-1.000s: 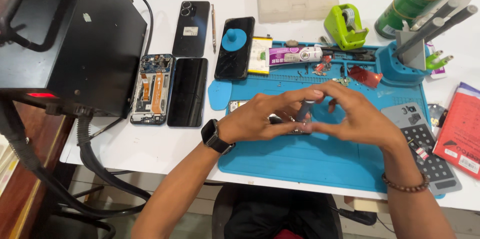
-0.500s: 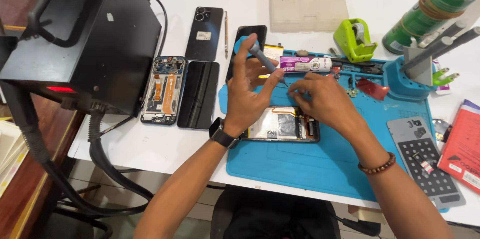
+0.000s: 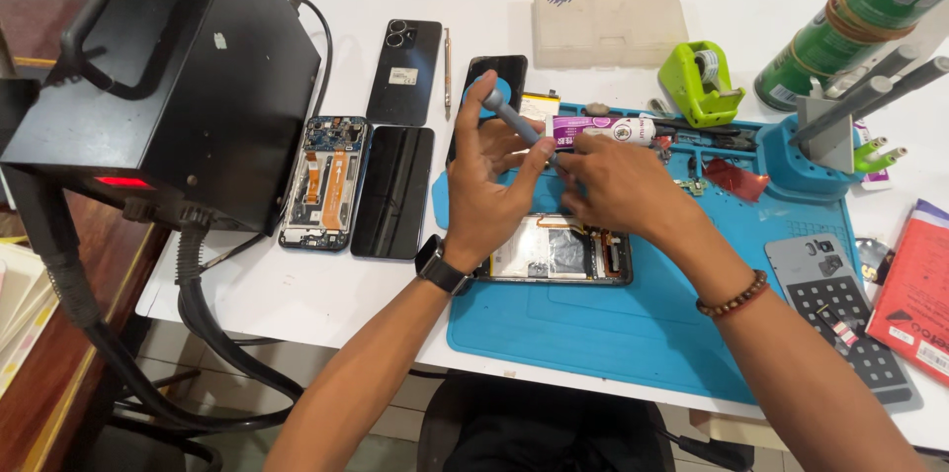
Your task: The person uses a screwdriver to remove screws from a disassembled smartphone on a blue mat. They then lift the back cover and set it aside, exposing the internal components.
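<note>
The left hand (image 3: pixel 489 175) is raised above the blue work mat (image 3: pixel 633 334), its fingers curled around a grey screwdriver (image 3: pixel 516 121) whose rounded cap points up and away from the person. The right hand (image 3: pixel 618 185) meets it from the other side, fingertips pinched at the lower end of the tool, probably steadying or turning the tip; what sits at that tip is too small to tell. Both hands are held clear of the mat, so the work is done in the air rather than on the bench.

Just below the 2 hands lies 1 opened phone (image 3: pixel 559 255), face down with its insides showing, close enough to be reached without shifting. To the left of the left hand, on the white bench (image 3: pixel 326 304), 2 more pieces lie side by side: 1 stripped phone frame (image 3: pixel 324 180) with orange flex cables, and 1 black screen panel (image 3: pixel 393 190). Beyond them rests 1 black back cover (image 3: pixel 405 72), with 1 thin metal tool (image 3: pixel 447 72) beside it. Ahead of the hands stand 1 green tape dispenser (image 3: pixel 702 82), 1 clear plastic box (image 3: pixel 605 22) and 1 blue tool stand (image 3: pixel 806 161). Far left sits 1 black machine (image 3: pixel 178 86) with thick hoses.
</note>
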